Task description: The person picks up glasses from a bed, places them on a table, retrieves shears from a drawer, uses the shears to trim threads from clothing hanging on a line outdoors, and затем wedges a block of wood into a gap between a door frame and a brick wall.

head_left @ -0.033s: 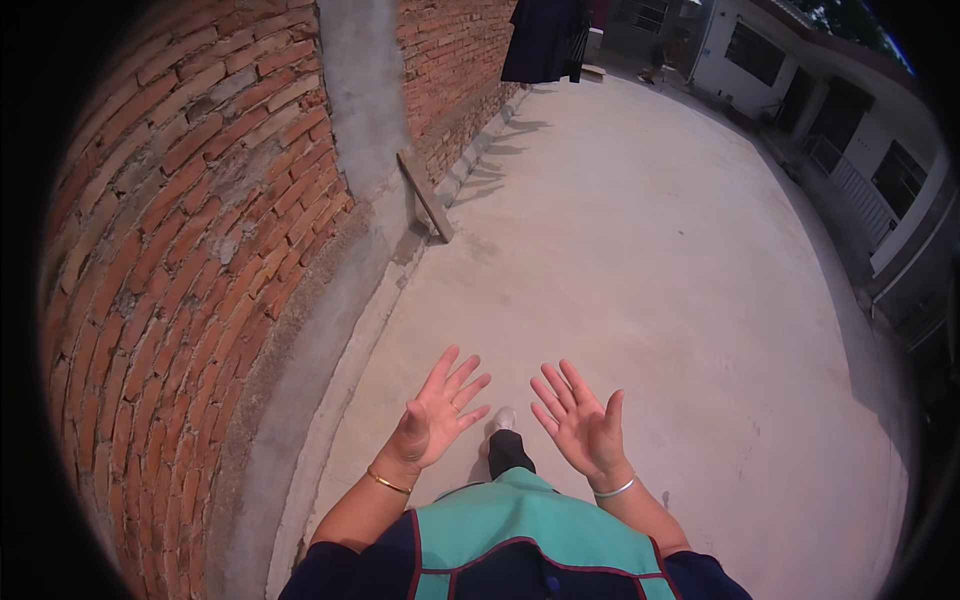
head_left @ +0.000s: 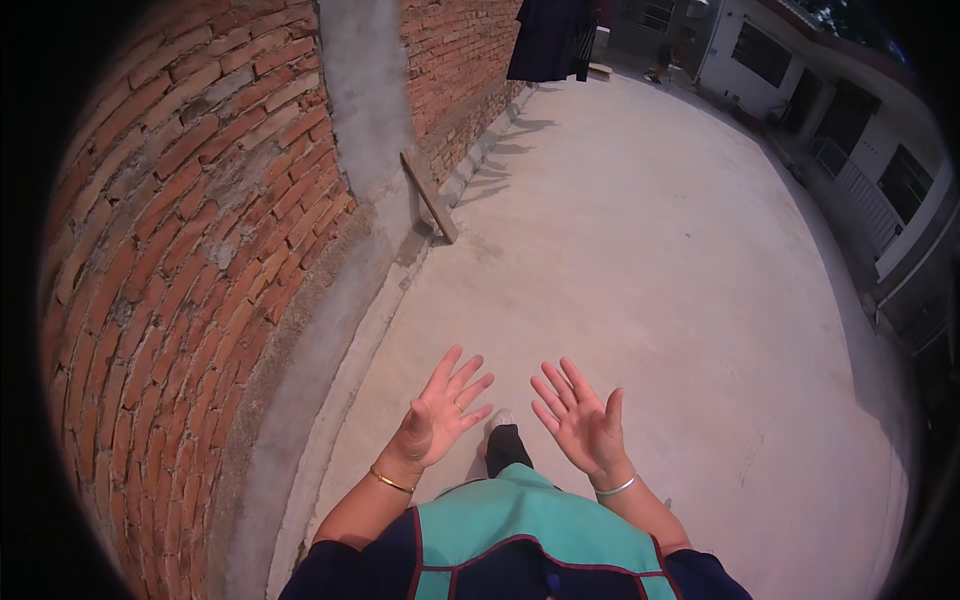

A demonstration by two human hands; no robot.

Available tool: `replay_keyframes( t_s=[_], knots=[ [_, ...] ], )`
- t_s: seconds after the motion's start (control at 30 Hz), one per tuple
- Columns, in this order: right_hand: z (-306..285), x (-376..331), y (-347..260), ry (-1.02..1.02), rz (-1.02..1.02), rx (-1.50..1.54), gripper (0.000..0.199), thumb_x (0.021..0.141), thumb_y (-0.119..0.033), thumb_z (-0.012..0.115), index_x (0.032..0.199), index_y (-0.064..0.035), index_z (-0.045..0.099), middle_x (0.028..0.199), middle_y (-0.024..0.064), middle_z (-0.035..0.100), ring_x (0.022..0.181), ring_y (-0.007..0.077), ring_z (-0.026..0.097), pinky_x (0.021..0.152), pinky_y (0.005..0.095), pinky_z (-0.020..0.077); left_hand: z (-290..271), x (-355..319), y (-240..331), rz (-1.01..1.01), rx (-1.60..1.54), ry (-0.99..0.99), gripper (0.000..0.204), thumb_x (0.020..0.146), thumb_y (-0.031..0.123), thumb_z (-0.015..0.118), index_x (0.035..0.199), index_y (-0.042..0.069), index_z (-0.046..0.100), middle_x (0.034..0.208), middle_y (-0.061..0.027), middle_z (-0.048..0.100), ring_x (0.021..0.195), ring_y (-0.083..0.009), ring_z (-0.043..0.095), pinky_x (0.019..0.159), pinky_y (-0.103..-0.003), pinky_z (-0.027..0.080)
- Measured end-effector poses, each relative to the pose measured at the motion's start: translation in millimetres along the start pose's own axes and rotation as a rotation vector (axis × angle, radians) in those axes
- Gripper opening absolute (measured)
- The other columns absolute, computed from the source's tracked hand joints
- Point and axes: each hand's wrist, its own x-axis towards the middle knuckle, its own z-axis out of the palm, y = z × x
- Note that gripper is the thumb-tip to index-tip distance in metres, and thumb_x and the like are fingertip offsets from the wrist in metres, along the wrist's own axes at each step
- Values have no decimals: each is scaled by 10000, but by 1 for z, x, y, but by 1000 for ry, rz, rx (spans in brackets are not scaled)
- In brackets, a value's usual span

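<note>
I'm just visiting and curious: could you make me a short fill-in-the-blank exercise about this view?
1. Both hands, left hand and right hand, are open and hold ____.
2. The wall on the person's left is built of ____.
3. A plank leans against the ____.
4. The bracelet on the left wrist is ____ in colour.

Missing words: nothing; brick; wall; gold

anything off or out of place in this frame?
One thing: a loose wooden plank leans askew against the foot of the red brick wall, at its grey concrete column. Both the left hand and right hand are open and hold nothing above the bare concrete ground.
</note>
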Motion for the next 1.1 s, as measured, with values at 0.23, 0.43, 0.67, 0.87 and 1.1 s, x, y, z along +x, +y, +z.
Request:
replay_keyframes(
  t_s=[0.23,0.43,0.67,0.87,1.1],
  knots=[
    [-32,323,-37,-129,210,-25,836,874,-658,401,1466,-104,197,1507,133,219,1374,294,262,1111,423,263,-131,204,96,36,-55,255,1303,552,760,682,1490,152,12,1530,-176,71,1393,-350,174,1095,-523,209],
    [-49,576,-35,-248,374,-89,728,926,-582,380,1446,-89,249,1483,126,267,1348,275,313,1092,401,295,-247,343,156,216,-93,419,1260,586,741,680,1488,135,41,1519,-174,122,1380,-342,213,1088,-519,230],
    [-97,831,-10,-153,454,-144,585,964,-482,394,1388,-81,356,1404,115,391,1281,255,402,1068,391,329,-411,541,235,225,-76,413,1121,689,726,607,1486,140,81,1508,-161,169,1360,-322,263,1070,-501,272],
    [-147,1022,-2,-99,538,-115,533,983,-403,404,1376,-47,354,1369,117,429,1244,238,446,1040,379,363,-515,695,284,173,-112,466,1066,735,692,597,1485,129,90,1516,-169,153,1365,-321,252,1081,-490,251],
    [-260,1258,77,-33,758,-277,535,981,-348,432,1390,-20,323,1357,129,441,1235,250,457,1021,382,374,-701,850,249,105,-191,793,927,834,628,534,1482,112,118,1518,-169,160,1362,-310,263,1078,-479,251]
  ],
)
